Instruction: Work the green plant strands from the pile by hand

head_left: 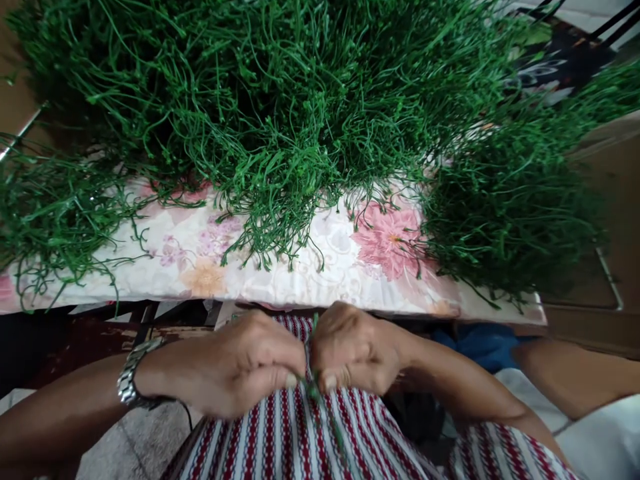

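My left hand (pixel 255 365), with a metal-band watch (pixel 131 373) on its wrist, is closed over my lap, thumb pressed against the curled fingers. Right beside it, my right hand (pixel 357 350) is closed the same way. Between the two thumbs shows a green stem piece (pixel 313 388), pinched by both hands. A bit of green sticks up above the knuckles, and a blurred strand hangs below. Most of the piece is hidden in the fingers. Both hands are just in front of the table edge, above a red and white striped garment (pixel 280 440).
A large heap of thin green stems (pixel 300 100) with knobbed tips covers the back of the table. Smaller piles lie left (pixel 60 220) and right (pixel 505 213). Beneath them is a flowered tablecloth (pixel 280 287). Another person's arm (pixel 580 377) shows at right, beside a cardboard box (pixel 620 200).
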`<state>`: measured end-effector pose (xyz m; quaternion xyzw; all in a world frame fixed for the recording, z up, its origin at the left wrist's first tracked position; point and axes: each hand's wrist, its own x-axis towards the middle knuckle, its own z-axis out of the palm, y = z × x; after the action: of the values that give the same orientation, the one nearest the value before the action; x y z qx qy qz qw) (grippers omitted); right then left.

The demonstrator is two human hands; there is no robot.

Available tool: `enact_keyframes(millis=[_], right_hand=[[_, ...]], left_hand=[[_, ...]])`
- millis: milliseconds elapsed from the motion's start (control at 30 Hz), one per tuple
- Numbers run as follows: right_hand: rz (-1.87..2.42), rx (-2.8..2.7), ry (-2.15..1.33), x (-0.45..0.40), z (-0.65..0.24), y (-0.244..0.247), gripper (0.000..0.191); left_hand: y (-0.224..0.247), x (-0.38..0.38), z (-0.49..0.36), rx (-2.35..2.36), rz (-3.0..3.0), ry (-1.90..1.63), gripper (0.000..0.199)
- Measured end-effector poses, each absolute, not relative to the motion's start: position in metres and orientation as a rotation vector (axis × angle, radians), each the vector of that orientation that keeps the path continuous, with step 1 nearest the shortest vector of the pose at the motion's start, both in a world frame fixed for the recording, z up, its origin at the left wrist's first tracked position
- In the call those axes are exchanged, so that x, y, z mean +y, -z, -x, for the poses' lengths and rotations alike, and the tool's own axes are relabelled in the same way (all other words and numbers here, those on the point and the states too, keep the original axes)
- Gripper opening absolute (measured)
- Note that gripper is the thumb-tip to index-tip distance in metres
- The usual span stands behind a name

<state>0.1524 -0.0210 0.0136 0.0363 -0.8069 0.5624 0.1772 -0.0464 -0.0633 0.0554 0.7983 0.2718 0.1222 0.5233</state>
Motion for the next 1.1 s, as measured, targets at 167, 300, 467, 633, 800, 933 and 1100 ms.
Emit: enact_keyframes(millis=[167, 300, 467, 633, 800, 933, 1100], right_hand=[[0.161, -2.408, -1.442, -0.011, -0.153, -0.010, 0.031], [0.277, -2.469, -1.432, -0.008, -0.156, -0.009, 0.026], [0.273, -2.456, -1.509, -0.006, -0.155, -0.007, 0.023], [0.362, -2.408, -1.478, -0.008, -0.154, -0.006, 0.015], [0.400, -2.441, -1.194, -0.009, -0.156, -0.008, 0.015], [0.434, -2.508, -0.895, -0.010, -0.156, -0.006, 0.018], [0.486, -2.611, -0.678, -0.014, -0.159, -0.002, 0.021]], left_hand=[[-0.041, -0.056, 0.046, 1.025, -1.702, -0.280, 0.017], [-0.037, -0.052, 0.045, 1.096, -1.749, -0.281, 0.017], [-0.039, -0.050, 0.046, 1.052, -1.888, -0.237, 0.020], [-0.036, -0.047, 0.047, 1.030, -1.874, -0.255, 0.020], [-0.036, -0.046, 0.043, 1.102, -1.744, -0.335, 0.018], [-0.034, -0.046, 0.038, 1.183, -1.761, -0.388, 0.017], [-0.032, -0.045, 0.037, 1.177, -1.832, -0.364, 0.018]])
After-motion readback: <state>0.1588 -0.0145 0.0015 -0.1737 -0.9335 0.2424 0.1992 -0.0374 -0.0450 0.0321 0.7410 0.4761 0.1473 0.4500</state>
